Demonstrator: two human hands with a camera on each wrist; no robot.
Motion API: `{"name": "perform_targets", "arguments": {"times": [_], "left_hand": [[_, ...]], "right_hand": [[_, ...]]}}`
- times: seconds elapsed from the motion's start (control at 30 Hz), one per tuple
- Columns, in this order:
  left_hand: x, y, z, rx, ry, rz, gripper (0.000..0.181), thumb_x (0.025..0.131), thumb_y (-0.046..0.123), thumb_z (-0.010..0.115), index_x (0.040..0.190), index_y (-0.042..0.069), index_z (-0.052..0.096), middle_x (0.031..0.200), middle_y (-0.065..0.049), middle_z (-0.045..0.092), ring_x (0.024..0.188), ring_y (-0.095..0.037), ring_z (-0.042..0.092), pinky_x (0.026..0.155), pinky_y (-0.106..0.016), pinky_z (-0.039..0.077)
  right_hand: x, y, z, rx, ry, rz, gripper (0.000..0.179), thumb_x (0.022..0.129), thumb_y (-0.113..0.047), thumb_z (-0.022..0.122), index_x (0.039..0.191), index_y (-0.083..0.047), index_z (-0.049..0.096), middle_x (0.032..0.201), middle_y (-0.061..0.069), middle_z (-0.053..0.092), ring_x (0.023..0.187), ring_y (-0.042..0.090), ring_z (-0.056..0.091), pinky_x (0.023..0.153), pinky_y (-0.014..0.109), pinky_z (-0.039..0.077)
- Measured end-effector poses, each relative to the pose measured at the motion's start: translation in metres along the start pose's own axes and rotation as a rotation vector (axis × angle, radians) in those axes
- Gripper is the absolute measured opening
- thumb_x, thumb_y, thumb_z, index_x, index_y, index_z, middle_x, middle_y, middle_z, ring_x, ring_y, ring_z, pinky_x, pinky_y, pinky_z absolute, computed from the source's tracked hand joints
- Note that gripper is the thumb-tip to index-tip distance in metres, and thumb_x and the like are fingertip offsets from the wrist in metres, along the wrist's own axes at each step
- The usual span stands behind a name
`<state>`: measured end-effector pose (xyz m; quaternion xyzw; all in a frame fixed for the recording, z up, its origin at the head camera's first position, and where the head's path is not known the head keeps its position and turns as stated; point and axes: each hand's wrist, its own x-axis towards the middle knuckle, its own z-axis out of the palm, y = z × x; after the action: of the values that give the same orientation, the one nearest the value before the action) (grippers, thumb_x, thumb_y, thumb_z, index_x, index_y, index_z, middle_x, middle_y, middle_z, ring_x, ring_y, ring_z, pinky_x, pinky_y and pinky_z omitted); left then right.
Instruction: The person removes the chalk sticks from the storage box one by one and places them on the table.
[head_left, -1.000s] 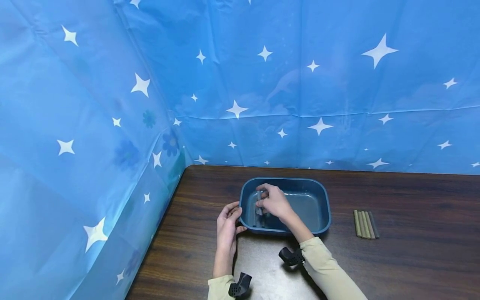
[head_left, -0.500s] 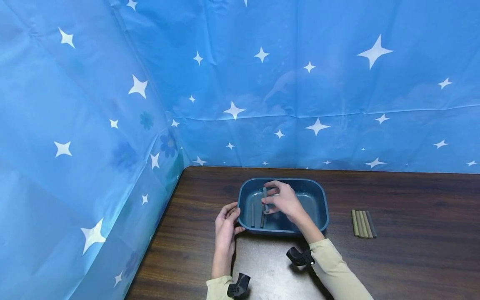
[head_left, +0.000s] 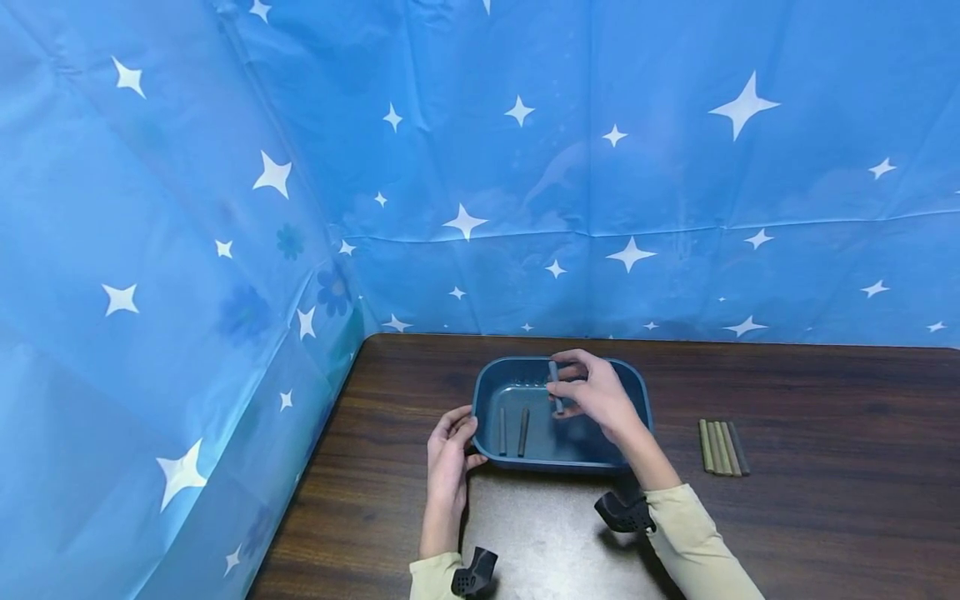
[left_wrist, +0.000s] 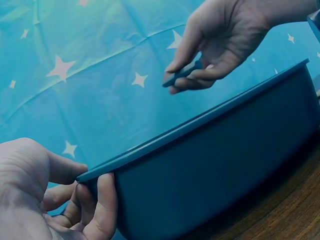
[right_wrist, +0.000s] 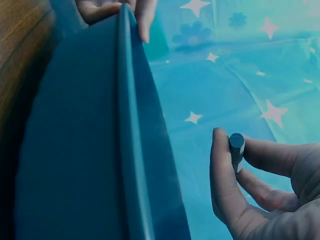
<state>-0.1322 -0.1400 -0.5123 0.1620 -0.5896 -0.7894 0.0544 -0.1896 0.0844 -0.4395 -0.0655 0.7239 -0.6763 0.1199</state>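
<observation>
My left hand [head_left: 447, 457] grips the left end of a blue plastic basin [head_left: 547, 464], thumb over the rim and fingers against the outer wall, as the left wrist view shows. Above the basin's right half, my right hand [head_left: 602, 395] pinches a short grey stick [head_left: 556, 387] between thumb and fingers. In the right wrist view this stick [right_wrist: 237, 145] has a flat, six-sided end. Two other sticks lie side by side in the left part of the basin: a grey stick [head_left: 502, 431] and a darker stick [head_left: 523, 432].
To the right of the basin, a row of several olive sticks [head_left: 714, 447] and a dark stick [head_left: 738, 448] lies on the brown wooden table [head_left: 840, 433]. A blue star-patterned curtain [head_left: 525, 167] stands behind and along the left edge.
My right hand has moved right and slightly away across the basin, carrying the grey stick. The two sticks in the basin now show fully. My left hand keeps its grip.
</observation>
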Motion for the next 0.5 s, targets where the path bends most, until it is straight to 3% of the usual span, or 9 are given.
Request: {"name": "perform_targets", "arguments": {"times": [0.2,0.5], "left_hand": [[0.0,-0.001,-0.001,-0.005,-0.001,0.002,0.033,0.1,0.008,0.062,0.129,-0.007,0.058,0.103,-0.009,0.06,0.073,-0.013,0.059,0.05,-0.02,0.05],[0.002,-0.001,0.0,0.004,0.0,-0.017,0.033,0.1,0.009,0.062,0.13,-0.006,0.059,0.107,-0.011,0.06,0.077,-0.014,0.061,0.052,-0.021,0.051]], "right_hand": [[-0.006,-0.001,-0.016,-0.068,0.036,-0.017,0.045,0.102,-0.006,0.064,0.145,0.003,0.052,0.121,0.025,0.061,0.091,0.027,0.073,0.072,0.039,0.062],[-0.019,0.001,-0.051,-0.086,0.095,-0.005,0.047,0.102,-0.01,0.064,0.146,0.001,0.051,0.123,0.025,0.062,0.091,0.023,0.073,0.076,0.036,0.062]]}}
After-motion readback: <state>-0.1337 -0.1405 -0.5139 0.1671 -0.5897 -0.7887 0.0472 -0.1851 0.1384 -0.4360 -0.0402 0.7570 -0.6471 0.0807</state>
